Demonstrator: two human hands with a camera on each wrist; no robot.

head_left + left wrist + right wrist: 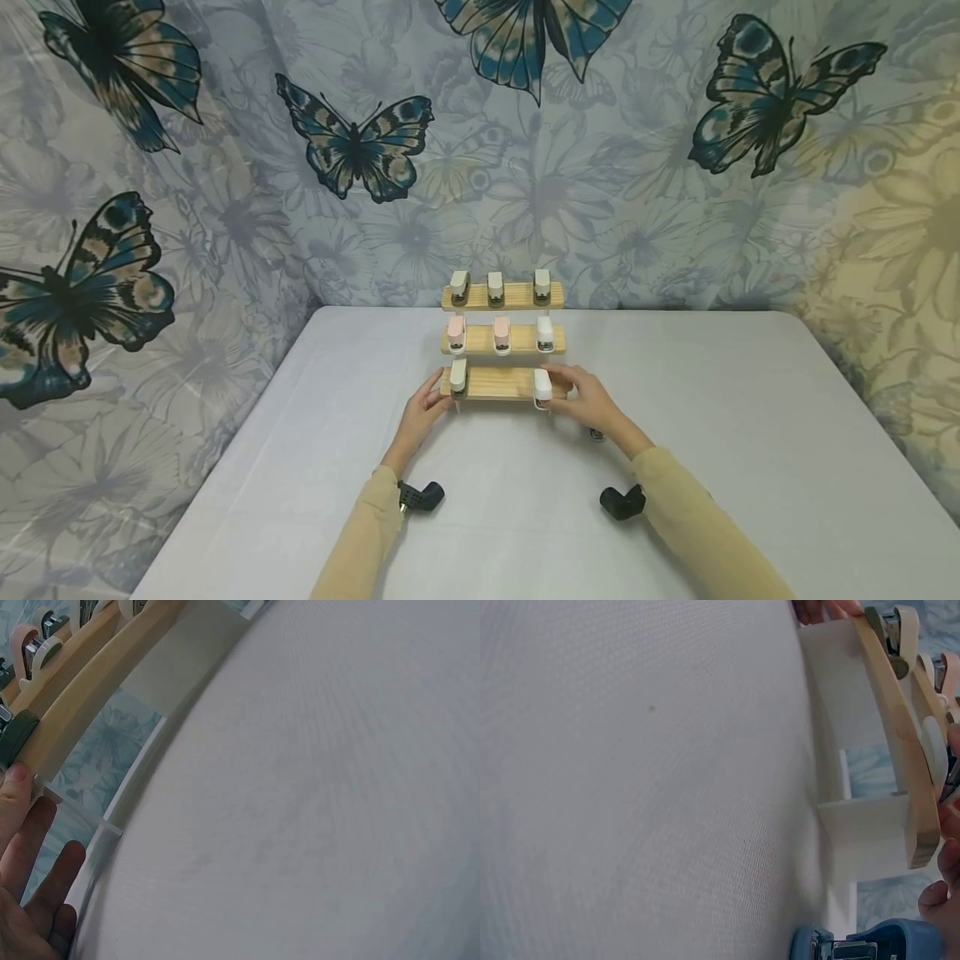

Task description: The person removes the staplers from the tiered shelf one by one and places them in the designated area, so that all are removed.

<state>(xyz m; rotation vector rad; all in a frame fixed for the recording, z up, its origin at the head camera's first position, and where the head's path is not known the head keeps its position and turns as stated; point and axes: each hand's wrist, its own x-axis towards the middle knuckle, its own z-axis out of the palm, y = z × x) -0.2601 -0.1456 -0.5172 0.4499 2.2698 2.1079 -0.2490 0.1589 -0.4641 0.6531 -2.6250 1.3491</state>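
Observation:
A three-tier wooden shelf rack (498, 383) with white supports holds small staplers. At the left end of its lowest board, my left hand (422, 412) pinches the board's end, thumb on the wood (13, 796); the other fingers are spread near the white support. Beside that thumb sits a cream stapler (458, 377) with a dark green base. My right hand (588, 404) pinches a white stapler (542, 385) standing on the right end of the same board; in the right wrist view that hand is partly cut off at the edge. The bare wood lies between these two staplers.
The middle board carries two pink staplers (456, 332) and a white one (545, 333); the top board carries three pale ones (495, 286). A blue stapler (900, 937) lies on the white table (712, 400) by my right wrist. Butterfly-patterned cloth (525, 208) hangs behind.

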